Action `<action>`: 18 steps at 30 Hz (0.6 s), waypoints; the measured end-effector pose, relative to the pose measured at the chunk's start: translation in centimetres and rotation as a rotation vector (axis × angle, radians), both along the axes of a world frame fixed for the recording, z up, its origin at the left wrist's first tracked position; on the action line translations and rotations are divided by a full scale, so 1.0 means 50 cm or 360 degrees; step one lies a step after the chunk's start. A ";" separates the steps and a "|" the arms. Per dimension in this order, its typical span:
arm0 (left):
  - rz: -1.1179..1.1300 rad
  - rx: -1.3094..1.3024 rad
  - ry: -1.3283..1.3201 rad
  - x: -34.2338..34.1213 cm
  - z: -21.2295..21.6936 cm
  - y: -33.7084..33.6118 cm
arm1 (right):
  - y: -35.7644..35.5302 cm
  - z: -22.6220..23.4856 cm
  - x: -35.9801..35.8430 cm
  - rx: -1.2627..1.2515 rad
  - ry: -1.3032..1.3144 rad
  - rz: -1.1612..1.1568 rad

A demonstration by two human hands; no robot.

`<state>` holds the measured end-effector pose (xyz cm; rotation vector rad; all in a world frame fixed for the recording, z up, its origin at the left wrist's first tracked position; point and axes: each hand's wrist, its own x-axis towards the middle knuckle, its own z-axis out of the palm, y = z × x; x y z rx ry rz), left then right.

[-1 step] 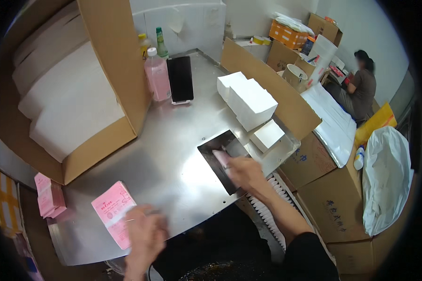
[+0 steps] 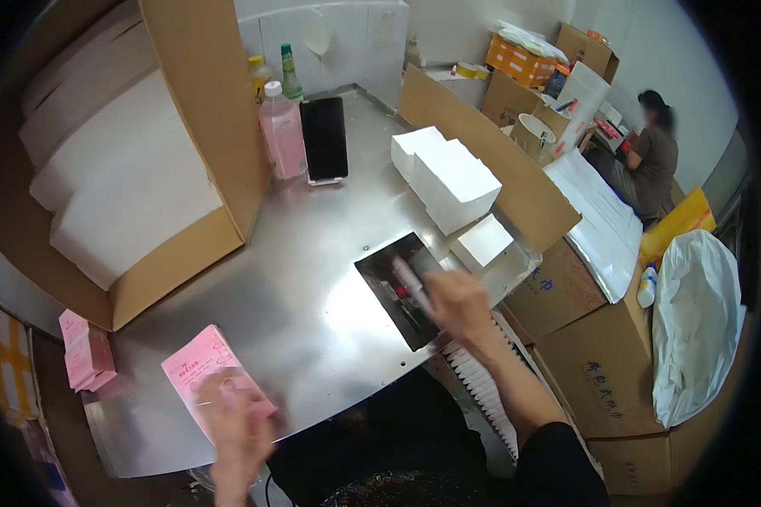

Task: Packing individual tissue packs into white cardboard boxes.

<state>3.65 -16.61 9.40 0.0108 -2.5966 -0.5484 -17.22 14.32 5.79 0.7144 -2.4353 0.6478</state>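
My left hand (image 2: 235, 427) is over a stack of pink printed packets (image 2: 196, 359) at the table's near left. Its fingers are smeared by motion, and a pink edge shows beside them. My right hand (image 2: 461, 308) is closed above the dark rectangular opening (image 2: 385, 275) in the metal table. A narrow, blurred pink packet (image 2: 410, 279) sticks out from its fingers, tilted over the opening. A small red spot shows near it. Beyond the opening stand white stacks of folded tissue (image 2: 457, 182) and a smaller white block (image 2: 484, 241).
A big cardboard box (image 2: 177, 275) of white sheets stands at left, near more pink packets (image 2: 86, 351). A phone (image 2: 325, 139), a pink bottle (image 2: 283, 135) and a green bottle (image 2: 291, 76) stand at the back. Cartons (image 2: 596, 372) line the right; another person (image 2: 651, 160) sits beyond.
My left hand has shifted left over the pink stack. My right hand has moved slightly right and up, and the pink packet now looks narrower and more upright.
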 end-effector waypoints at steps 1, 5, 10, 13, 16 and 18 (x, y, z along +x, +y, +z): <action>0.0238 -0.0088 -0.0028 0.015 0.021 -0.022 | 0.026 0.030 -0.012 0.0170 0.0267 -0.0141; 0.0367 0.0056 -0.0468 0.036 -0.024 -0.099 | 0.100 -0.013 -0.097 0.0358 0.0561 -0.0511; 0.0216 -0.0173 -0.0436 0.029 -0.006 -0.096 | 0.101 -0.006 -0.113 0.0318 0.0286 -0.0543; -0.0049 0.0379 -0.0222 -0.038 0.015 0.015 | 0.117 -0.027 -0.117 0.0182 0.0262 -0.0480; -0.0626 0.0347 -0.0208 -0.120 -0.043 0.122 | 0.142 -0.029 -0.111 0.0059 0.0332 -0.0409; -0.0636 0.0192 -0.0103 -0.144 -0.070 0.174 | 0.116 -0.020 -0.095 0.0032 0.0387 -0.0299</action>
